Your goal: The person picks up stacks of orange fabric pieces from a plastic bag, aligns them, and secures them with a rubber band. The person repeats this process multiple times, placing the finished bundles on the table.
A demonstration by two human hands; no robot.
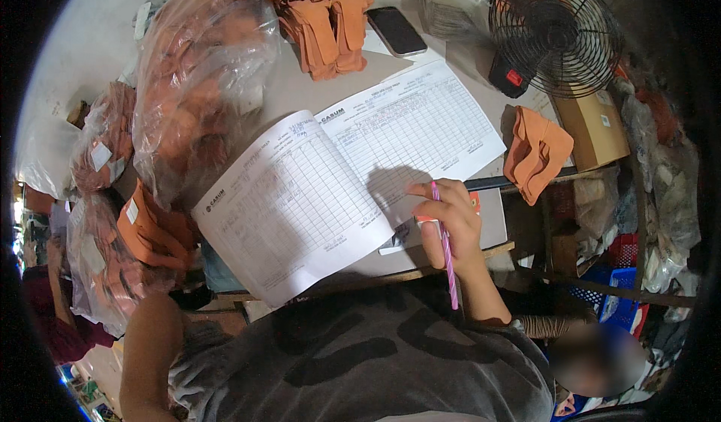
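My right hand [456, 223] is closed around a pink-and-white striped pen [449, 260], held upright at the lower edge of the open form booklet. This booklet [330, 242] lies across the table's front, its pages printed with grids and partly filled with handwriting. A curved left page [263, 204] overhangs the table edge, and a shadow falls over it. Next to my right hand, partly behind the fingers, is a small orange-and-white item [429, 213] whose kind I cannot make out. At the lower left my left arm [152, 347] shows, but the hand itself is out of sight.
Stacked orange cut pieces [330, 35] and a dark phone [396, 31] sit at the back. Plastic bags of orange pieces [199, 84] crowd the left. A black fan [556, 31], a cardboard box [597, 131] and loose orange pieces [537, 152] stand right. Another person [597, 358] is at lower right.
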